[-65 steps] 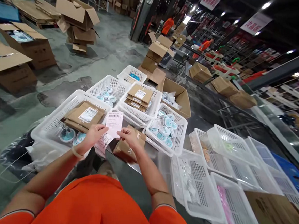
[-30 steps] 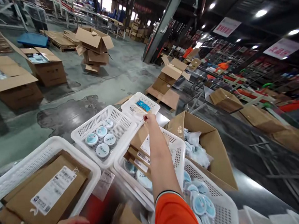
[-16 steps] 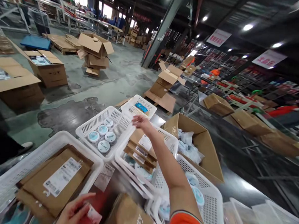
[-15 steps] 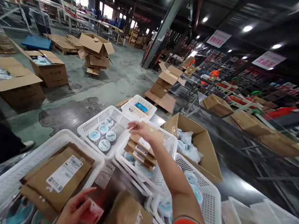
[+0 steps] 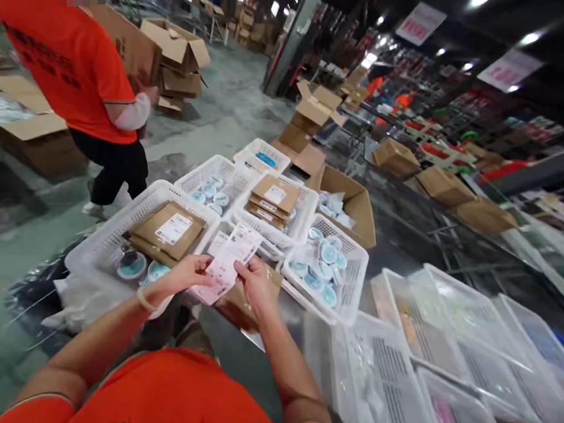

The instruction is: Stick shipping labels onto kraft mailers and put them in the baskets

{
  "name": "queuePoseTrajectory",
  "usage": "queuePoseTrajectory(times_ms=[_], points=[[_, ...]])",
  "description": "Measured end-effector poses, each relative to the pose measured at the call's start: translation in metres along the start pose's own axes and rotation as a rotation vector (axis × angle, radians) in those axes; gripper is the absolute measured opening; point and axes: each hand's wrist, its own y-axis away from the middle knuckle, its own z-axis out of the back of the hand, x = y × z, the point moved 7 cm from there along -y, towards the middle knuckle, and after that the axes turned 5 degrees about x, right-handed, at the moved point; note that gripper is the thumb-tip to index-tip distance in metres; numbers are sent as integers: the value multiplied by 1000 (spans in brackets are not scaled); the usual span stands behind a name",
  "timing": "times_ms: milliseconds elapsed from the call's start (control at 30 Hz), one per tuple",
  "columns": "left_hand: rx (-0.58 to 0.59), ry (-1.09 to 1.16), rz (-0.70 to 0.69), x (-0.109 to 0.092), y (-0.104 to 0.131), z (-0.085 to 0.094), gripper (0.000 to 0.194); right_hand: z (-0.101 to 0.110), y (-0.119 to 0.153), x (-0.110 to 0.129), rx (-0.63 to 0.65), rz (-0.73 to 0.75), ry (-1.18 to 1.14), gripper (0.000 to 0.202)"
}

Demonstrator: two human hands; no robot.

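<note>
Both hands hold a pinkish printed paper slip (image 5: pixel 227 260) in front of my body. My left hand (image 5: pixel 192 274) grips its left edge, and my right hand (image 5: pixel 255 281) pinches its right side. Beneath the slip lies a brown paper package (image 5: pixel 240 304), partly covered. Labelled brown packages (image 5: pixel 170 232) rest in the white basket (image 5: pixel 85 257) at left, along with round blue-and-white containers (image 5: pixel 132 265). Beyond my right hand, a stack of brown packages (image 5: pixel 275 196) sits in another white basket (image 5: pixel 306 213). Many round containers (image 5: pixel 328 253) fill the basket (image 5: pixel 359 277) to the right.
A person in an orange shirt (image 5: pixel 79 71) carries a large cardboard box (image 5: pixel 128 45) at upper left. An open carton (image 5: pixel 362 212) with wrapped items stands behind the baskets. Clear plastic bins (image 5: pixel 384 359) line the lower right. A small basket (image 5: pixel 244 156) is farther back.
My right hand has come back from the package stack to the slip, now held by both hands. The view has tilted down, and a person carrying a box has appeared at left.
</note>
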Motion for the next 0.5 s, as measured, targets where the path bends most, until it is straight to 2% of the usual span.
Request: queuePoseTrajectory(times_ms=[67, 167, 267, 333, 400, 500], points=[[68, -29, 92, 12, 11, -11, 60, 8, 8, 2, -87, 4, -62, 44], [36, -46, 127, 19, 24, -22, 56, 14, 24, -7, -115, 23, -44, 53], [13, -76, 105, 17, 32, -32, 55, 25, 50, -7, -237, 160, 184, 66], [-5, -115, 64, 15, 34, -37, 54, 29, 70, 2, -306, 319, 417, 64], [4, -170, 34, 16, 36, -43, 52, 22, 86, 6, -246, 426, 574, 53], [52, -280, 19, 20, 37, -53, 48, 10, 99, -7, -61, 393, 514, 36]])
